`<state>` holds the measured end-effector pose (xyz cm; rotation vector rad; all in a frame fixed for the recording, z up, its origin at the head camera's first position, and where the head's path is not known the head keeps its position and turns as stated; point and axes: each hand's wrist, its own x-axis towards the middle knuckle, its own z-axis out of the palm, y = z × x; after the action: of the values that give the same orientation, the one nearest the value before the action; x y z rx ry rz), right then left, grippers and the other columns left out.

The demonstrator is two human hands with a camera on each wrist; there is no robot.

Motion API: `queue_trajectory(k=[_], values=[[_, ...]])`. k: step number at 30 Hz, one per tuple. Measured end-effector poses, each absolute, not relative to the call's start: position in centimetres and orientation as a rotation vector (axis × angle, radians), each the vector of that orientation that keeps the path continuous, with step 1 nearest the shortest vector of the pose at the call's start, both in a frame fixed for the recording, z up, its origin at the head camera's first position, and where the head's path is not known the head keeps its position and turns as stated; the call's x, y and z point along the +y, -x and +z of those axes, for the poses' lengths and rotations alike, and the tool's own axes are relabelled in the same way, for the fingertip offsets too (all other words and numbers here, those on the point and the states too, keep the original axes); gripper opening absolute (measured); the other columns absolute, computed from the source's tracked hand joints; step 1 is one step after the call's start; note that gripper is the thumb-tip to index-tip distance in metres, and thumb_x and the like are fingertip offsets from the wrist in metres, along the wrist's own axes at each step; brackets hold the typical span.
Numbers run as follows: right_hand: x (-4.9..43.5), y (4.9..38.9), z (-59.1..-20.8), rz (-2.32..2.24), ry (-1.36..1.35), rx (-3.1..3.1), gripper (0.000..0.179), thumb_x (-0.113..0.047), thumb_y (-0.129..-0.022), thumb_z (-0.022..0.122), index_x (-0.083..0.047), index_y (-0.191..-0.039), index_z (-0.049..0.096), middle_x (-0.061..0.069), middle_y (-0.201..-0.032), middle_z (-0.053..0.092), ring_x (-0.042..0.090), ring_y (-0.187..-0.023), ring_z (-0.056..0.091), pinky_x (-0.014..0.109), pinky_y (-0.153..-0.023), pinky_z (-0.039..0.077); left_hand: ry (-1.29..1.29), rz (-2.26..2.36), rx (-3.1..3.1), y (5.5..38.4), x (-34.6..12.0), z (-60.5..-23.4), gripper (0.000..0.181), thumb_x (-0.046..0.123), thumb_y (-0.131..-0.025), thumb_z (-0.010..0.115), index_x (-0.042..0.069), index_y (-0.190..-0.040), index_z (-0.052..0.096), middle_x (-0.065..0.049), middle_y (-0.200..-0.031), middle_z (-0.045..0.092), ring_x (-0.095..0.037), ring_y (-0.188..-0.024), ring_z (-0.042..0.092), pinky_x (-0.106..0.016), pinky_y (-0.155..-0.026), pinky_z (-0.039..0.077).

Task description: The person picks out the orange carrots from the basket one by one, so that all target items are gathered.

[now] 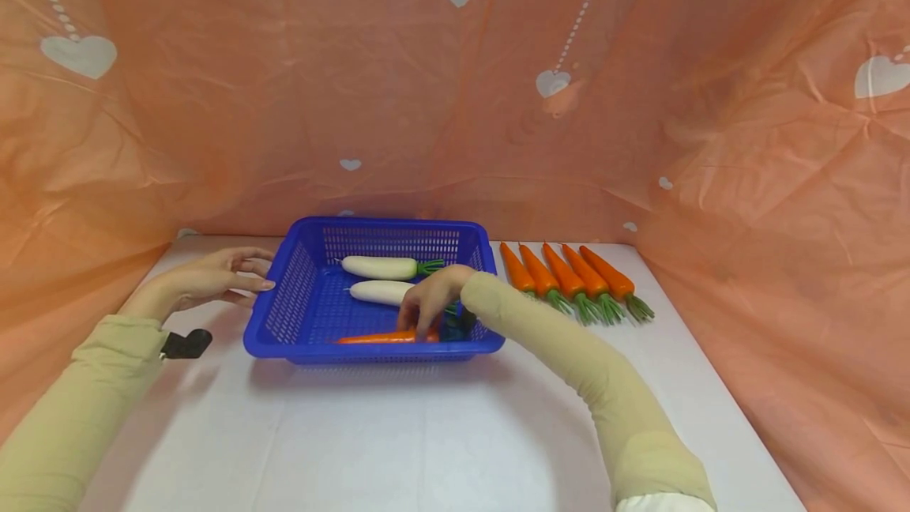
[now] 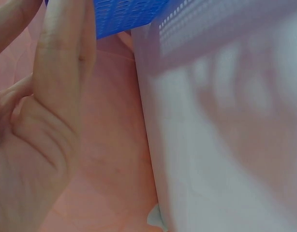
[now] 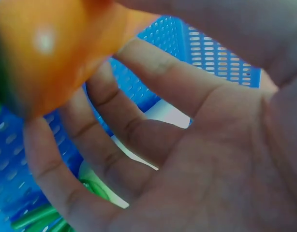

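Note:
A blue plastic basket point(image 1: 384, 352) stands on the white table, with two white radishes point(image 1: 380, 267) lying inside. My right hand point(image 1: 432, 299) reaches into its near side and grips an orange carrot point(image 1: 380, 337) between thumb and fingers. The right wrist view shows the carrot point(image 3: 47, 53) close up at the fingertips, its green top mostly cut off by the frame edge. At the basket's left rim is my left hand point(image 1: 213, 279), its fingers extended and holding nothing; whether they touch the rim I cannot tell.
Several carrots point(image 1: 569, 279) lie in a row to the right of the basket, green tops toward me. An orange cloth point(image 1: 398, 101) with white hearts hangs behind the table point(image 1: 341, 433) and along both sides. A black camera piece point(image 1: 186, 344) sticks out by the left wrist.

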<state>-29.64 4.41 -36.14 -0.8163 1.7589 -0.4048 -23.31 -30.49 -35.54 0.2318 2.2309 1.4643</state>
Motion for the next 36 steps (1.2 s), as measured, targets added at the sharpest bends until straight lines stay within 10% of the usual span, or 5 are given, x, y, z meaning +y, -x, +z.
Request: queue_trajectory(k=[36], values=[[14.4,33.1,-27.0,-0.975,0.990,2.040,0.053,-0.012,-0.088,0.069,-0.008,-0.137,0.050,0.010,-0.125,0.057,0.027,-0.115,0.051,0.038,-0.095,0.047,-0.252,1.458,2.224,23.3,-30.6,-35.4,0.074,0.014,-0.093,0.063,-0.011,-0.143,0.015,-0.025,-0.123,0.049,-0.025,-0.100,0.061,-0.044,-0.083,0.054]])
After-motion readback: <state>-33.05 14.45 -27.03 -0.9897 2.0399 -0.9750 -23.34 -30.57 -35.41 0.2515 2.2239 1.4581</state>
